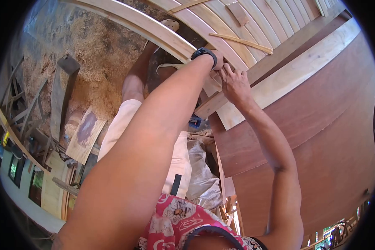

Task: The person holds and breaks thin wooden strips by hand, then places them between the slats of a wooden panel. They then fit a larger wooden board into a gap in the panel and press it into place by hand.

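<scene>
My left hand (219, 61), below a dark wristwatch (203, 53), is mostly hidden behind its own wrist, so its fingers cannot be made out. Right beside it, my right hand (236, 85) has its fingers bent and pressed together. Whatever lies between the fingertips is too small or hidden to name. Both hands meet at the near corner of a slatted wooden panel (258, 31), close to the end of a narrow board (212, 105). Across the slats lie a thin wood strip (241, 43) and a short wood block (237, 13).
A pale plank (298, 71) rests on large reddish-brown sheets (287, 141) at right. A long beam (133, 23) runs along the upper left. Sawdust covers the floor (100, 50), with offcuts and a dark-topped post (64, 83). Something blue (195, 122) sits under the board.
</scene>
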The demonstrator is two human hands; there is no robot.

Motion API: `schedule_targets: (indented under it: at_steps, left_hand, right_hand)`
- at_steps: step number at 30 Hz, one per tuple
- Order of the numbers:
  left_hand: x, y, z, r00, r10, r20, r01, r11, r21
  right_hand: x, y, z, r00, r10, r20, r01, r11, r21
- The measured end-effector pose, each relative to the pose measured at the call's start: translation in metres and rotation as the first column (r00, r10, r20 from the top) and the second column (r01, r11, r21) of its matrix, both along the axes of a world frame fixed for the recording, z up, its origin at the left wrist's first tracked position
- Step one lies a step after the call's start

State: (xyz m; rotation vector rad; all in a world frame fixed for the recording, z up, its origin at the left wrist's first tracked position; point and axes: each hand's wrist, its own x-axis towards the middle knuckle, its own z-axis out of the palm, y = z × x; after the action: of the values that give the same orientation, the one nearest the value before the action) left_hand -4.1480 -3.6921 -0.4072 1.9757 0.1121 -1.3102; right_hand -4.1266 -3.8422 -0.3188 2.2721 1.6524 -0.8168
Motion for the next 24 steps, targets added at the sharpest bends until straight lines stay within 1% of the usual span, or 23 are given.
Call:
schedule_targets:
  at_steps: [1, 2, 4, 6, 8, 9, 11, 13, 14, 15, 19, 20, 21, 22, 24]
  left_hand:
    - [0.000, 0.003, 0.004, 0.999, 0.034, -0.020, -0.034, 0.999, -0.014]
    - [0.001, 0.006, 0.005, 1.000, 0.026, -0.012, -0.026, 1.000, -0.010]
    - [-0.002, 0.002, -0.003, 0.998, 0.055, 0.025, -0.055, 0.998, 0.006]
    - [-0.005, -0.002, -0.015, 0.998, 0.048, 0.030, -0.049, 0.999, 0.010]
    - [-0.009, -0.002, -0.029, 0.961, -0.151, 0.234, 0.158, 0.987, -0.011]
    - [-0.012, -0.001, -0.031, 0.969, -0.145, 0.203, 0.152, 0.988, -0.020]
    - [-0.012, -0.006, -0.034, 0.963, -0.171, 0.209, 0.174, 0.985, 0.001]
    - [-0.008, -0.006, -0.022, 0.958, -0.189, 0.215, 0.189, 0.982, 0.021]
    - [-0.006, -0.006, -0.015, 0.994, -0.063, 0.095, 0.059, 0.997, 0.040]
    - [-0.004, -0.007, -0.011, 0.997, 0.068, -0.023, -0.066, 0.995, 0.073]
    - [-0.003, -0.001, 0.001, 0.996, 0.050, -0.070, -0.047, 0.998, 0.047]
    - [-0.003, 0.000, 0.004, 0.999, 0.010, -0.049, -0.008, 0.999, 0.040]
    - [-0.002, 0.002, 0.003, 0.999, -0.028, -0.026, 0.029, 0.999, 0.037]
    - [-0.003, 0.000, -0.004, 0.999, -0.027, -0.028, 0.028, 0.999, 0.038]
    - [-0.001, -0.001, -0.009, 0.996, -0.045, -0.072, 0.049, 0.998, 0.051]
  right_hand:
    - [-0.001, 0.000, 0.001, 1.000, -0.003, -0.007, 0.003, 1.000, -0.005]
    - [0.000, 0.000, 0.001, 1.000, -0.006, -0.011, 0.006, 1.000, -0.008]
    - [0.000, 0.002, 0.004, 0.999, -0.033, -0.032, 0.032, 0.999, -0.022]
    - [-0.001, 0.003, 0.005, 0.997, -0.056, -0.055, 0.054, 0.998, -0.039]
    - [-0.001, 0.002, 0.005, 0.997, -0.060, -0.057, 0.058, 0.998, -0.032]
    - [0.000, 0.002, 0.005, 0.996, -0.063, -0.056, 0.061, 0.998, -0.031]
    - [-0.003, 0.000, 0.003, 0.992, -0.106, -0.070, 0.104, 0.994, -0.036]
    - [-0.004, -0.002, 0.003, 0.993, -0.100, -0.065, 0.099, 0.995, -0.015]
    - [-0.002, -0.003, 0.003, 0.994, -0.093, -0.060, 0.093, 0.996, 0.007]
    - [-0.001, -0.002, 0.004, 0.994, -0.091, -0.057, 0.092, 0.996, 0.008]
    - [0.002, -0.003, 0.006, 0.990, -0.112, -0.091, 0.113, 0.994, 0.003]
    - [0.001, -0.003, 0.005, 0.988, -0.123, -0.093, 0.125, 0.992, 0.014]
    - [0.002, -0.003, 0.004, 0.988, -0.121, -0.094, 0.123, 0.992, 0.016]
    - [0.001, -0.003, 0.004, 0.986, -0.131, -0.104, 0.131, 0.991, -0.005]
    - [0.000, -0.001, 0.005, 0.985, -0.133, -0.111, 0.131, 0.991, -0.025]
